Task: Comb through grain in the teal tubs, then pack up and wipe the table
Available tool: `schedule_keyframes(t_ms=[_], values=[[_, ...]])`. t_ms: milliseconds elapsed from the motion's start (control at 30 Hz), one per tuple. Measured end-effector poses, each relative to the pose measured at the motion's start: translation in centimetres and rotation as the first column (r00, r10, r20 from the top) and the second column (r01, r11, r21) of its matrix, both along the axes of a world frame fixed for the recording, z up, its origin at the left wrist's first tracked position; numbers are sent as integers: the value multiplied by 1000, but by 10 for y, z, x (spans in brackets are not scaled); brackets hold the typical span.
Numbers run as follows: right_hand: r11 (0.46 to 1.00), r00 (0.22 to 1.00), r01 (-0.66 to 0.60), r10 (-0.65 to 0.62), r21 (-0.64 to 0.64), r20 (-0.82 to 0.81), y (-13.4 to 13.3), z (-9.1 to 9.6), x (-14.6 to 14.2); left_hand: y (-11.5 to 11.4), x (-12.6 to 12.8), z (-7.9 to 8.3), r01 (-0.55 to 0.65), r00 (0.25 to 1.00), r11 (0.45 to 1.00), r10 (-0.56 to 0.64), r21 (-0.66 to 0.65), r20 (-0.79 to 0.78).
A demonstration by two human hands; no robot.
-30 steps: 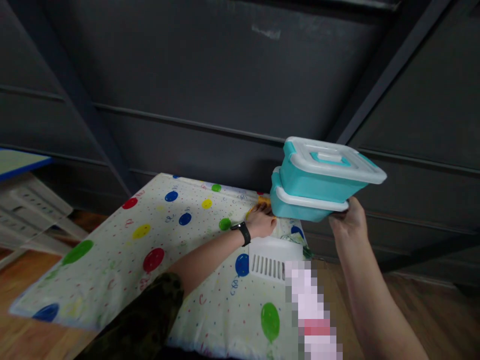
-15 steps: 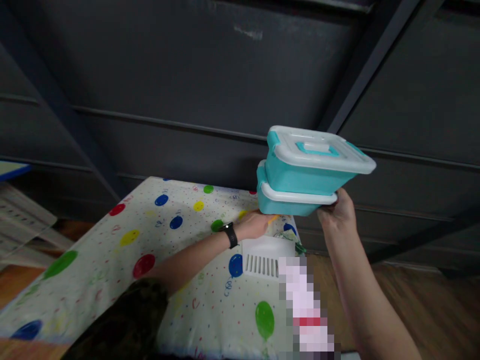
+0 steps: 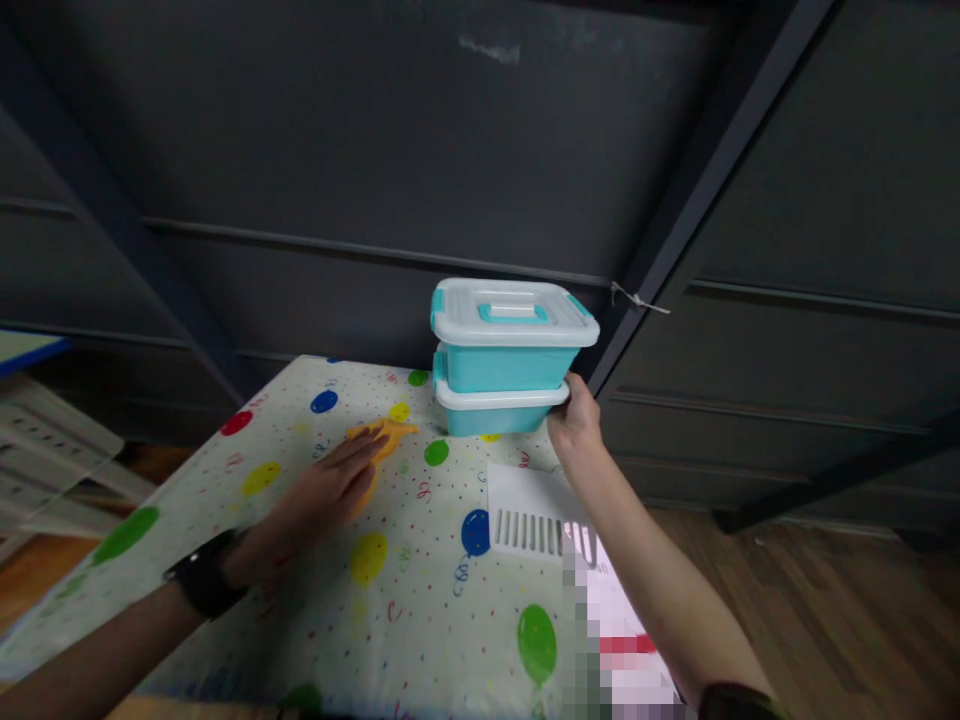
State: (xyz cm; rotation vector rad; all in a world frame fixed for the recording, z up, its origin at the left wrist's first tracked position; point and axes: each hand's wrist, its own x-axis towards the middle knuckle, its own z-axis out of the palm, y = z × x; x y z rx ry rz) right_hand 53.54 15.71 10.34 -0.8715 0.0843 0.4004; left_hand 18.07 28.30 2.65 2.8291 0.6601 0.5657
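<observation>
Two turquoise storage boxes with white lids are stacked at the far edge of the table; the upper box (image 3: 512,365) has a handle on its lid. My right hand (image 3: 576,415) grips the right end of the lower box (image 3: 495,418); some of its fingers are hidden behind it. Farther left, my left hand (image 3: 337,485), with a black watch on the wrist, presses a yellow-orange cloth (image 3: 386,432) against the tabletop. Its fingers lie stretched over the cloth, and part of the cloth is covered by the hand.
A balloon-patterned cover lies over the table (image 3: 420,600). Near its right edge sits a white slotted plastic piece (image 3: 525,490), beside a pixelated pink-and-white area. A dark panelled wall (image 3: 375,150) stands behind. White slatted furniture (image 3: 52,450) is at the left.
The stacked boxes have moved left and sit lower over the table's far edge, with my right hand still on them. My left hand has swept left with the cloth, out from beside the boxes.
</observation>
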Motion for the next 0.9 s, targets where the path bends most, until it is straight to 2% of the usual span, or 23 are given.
schedule_keyframes(t_ms=[100, 167, 333, 467, 567, 767, 900], values=[[999, 1000, -15, 15, -30, 17, 5, -13, -1, 1, -6, -25, -37, 999, 999, 37, 20, 14], [999, 1000, -18, 20, -49, 23, 4, -22, 3, 1, -6, -34, -32, 999, 999, 32, 25, 8], [999, 998, -16, 17, -31, 57, -3, -42, 20, 6, -8, -44, -22, 1000, 998, 23, 51, -20], [999, 999, -25, 26, -25, 38, -14, -48, 35, 10, -10, -53, -31, 999, 998, 33, 63, -37], [1000, 1000, 16, -16, -21, 4, -24, -49, 43, 11, -11, -57, -35, 998, 997, 39, 66, -53], [999, 998, 41, -42, 13, 47, -43, -48, 50, 11, -11, -59, -38, 998, 996, 42, 76, -53], [1000, 996, -3, 3, -7, 89, -48, -44, 49, 9, -8, -54, -47, 998, 998, 49, 50, -28]])
